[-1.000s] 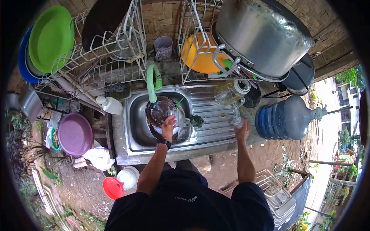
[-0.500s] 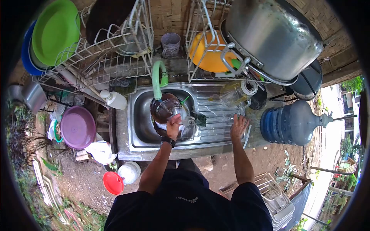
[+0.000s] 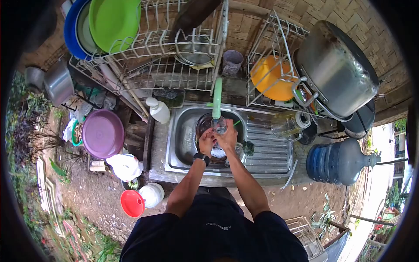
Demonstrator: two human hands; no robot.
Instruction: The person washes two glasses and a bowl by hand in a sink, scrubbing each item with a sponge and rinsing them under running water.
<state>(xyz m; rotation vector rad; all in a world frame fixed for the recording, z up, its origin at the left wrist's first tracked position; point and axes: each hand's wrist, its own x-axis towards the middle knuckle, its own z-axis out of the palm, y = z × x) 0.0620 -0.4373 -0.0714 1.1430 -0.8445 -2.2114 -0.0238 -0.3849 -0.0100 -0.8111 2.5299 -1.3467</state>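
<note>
Over the sink basin (image 3: 183,150), a clear drinking glass (image 3: 219,125) is directly beneath the mouth of the green tap (image 3: 217,98). My right hand (image 3: 227,139) wraps around the glass from the right. My left hand (image 3: 206,144), wearing a dark wristwatch, has its fingers curled against the lower left of the glass; its fingertips are partly hidden. Below both hands, a dark round pan or bowl (image 3: 201,124) with suds lies in the basin. By my right wrist, a dark green scrubber (image 3: 248,148) rests near another clear glass vessel, mostly covered by my forearm.
Right of the basin are the ribbed drainboard (image 3: 268,153), a clear jug (image 3: 286,125) and a large blue water bottle (image 3: 334,161). Wire racks (image 3: 174,56) hold plates behind, beside a big metal pot (image 3: 336,70). A white pump bottle (image 3: 158,110) stands at the left.
My right hand has left the drainboard and moved left to the glass. The glass is now gripped under the tap by both hands. The camera view has shifted.
</note>
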